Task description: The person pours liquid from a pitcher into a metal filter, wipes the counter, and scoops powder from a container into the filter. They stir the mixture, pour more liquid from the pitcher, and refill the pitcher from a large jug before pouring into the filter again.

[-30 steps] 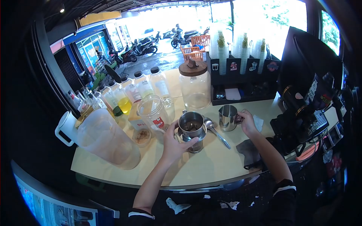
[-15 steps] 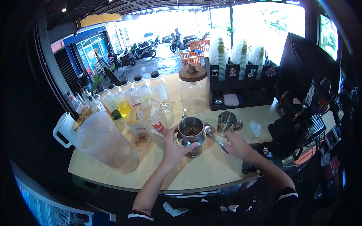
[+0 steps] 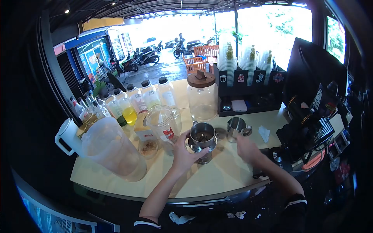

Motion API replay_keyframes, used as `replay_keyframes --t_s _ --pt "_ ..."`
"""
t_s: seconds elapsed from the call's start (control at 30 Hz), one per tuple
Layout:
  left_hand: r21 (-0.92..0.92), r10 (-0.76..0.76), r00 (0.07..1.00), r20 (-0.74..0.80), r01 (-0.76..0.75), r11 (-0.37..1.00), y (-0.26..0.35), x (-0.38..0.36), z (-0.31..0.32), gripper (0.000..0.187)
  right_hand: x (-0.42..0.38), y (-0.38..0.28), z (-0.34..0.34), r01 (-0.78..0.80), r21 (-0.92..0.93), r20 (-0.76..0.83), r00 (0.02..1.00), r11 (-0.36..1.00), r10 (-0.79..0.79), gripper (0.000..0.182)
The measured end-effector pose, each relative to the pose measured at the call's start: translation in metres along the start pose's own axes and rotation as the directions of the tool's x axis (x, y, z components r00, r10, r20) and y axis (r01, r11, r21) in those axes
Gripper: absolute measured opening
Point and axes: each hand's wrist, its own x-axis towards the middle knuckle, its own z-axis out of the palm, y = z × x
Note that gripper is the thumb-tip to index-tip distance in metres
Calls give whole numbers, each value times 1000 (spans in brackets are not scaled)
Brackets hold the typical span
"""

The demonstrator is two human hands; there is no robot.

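My left hand wraps round a stainless metal coffee drip filter, thumb across its near side. The filter has a wide flange, is open at the top and has something dark inside. It stands on a small shiny cup, partly hidden by my fingers. My right hand is closed, fingers curled, just in front of a metal pitcher. The spoon appears to be in it, but motion smears it; only a grey blur shows left of the pitcher.
Left on the counter stand a large cloudy plastic jug, a clear jar and capped bottles. A lidded glass jar and a black cup rack are behind; black equipment is on the right.
The spoon that lay on the counter beside the filter is gone from there. My right hand has moved slightly right and curled closed. The view has shifted a little; my left hand keeps its hold.
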Motion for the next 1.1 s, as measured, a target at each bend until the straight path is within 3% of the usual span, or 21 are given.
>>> replay_keyframes --t_s 0.13,0.17,0.23,0.27,0.33,0.47,0.57,0.63,0.77,0.87,0.93,1.1 --pt "42 22 1000 3 -22 999 5 1 -1 79 -7 -27 -66 122 188 -162 982 975 -92 19" --pt "38 20 1000 6 -20 999 4 1 -2 79 -9 -35 -79 117 186 -160 983 975 -87 19" --pt "47 23 1000 16 -24 999 4 1 -2 79 -10 -54 -97 305 165 -205 941 938 -270 14" --pt "46 23 1000 20 -24 999 4 1 -2 79 -11 -63 -103 301 165 -205 942 939 -266 14" --pt "32 17 1000 16 -18 999 7 1 -3 78 -9 -79 -109 306 -50 -101 946 951 -309 10" --pt "46 0 1000 24 -2 999 9 0 -3 78 10 -100 -111 399 -153 -76 908 904 -413 10" --pt "5 26 999 20 -26 1000 8 0 -3 78 20 -113 -114 439 -87 -77 892 894 -446 11" --pt "2 22 1000 22 -22 1000 9 0 -4 78 25 -117 -114 549 100 -190 829 830 -525 12" --pt "-18 30 999 12 -30 999 6 1 -3 78 25 -119 -113 613 292 -146 787 735 -599 12" --pt "7 45 999 15 -45 999 4 1 -3 78 20 -110 -102 673 148 -214 737 725 -641 13" --pt "1 50 999 5 -50 999 3 1 -1 78 18 -103 -95 711 -58 -230 674 701 -702 18" --pt "7 42 999 13 -42 999 5 1 -2 77 14 -92 -80 784 -68 -239 587 617 -773 22"
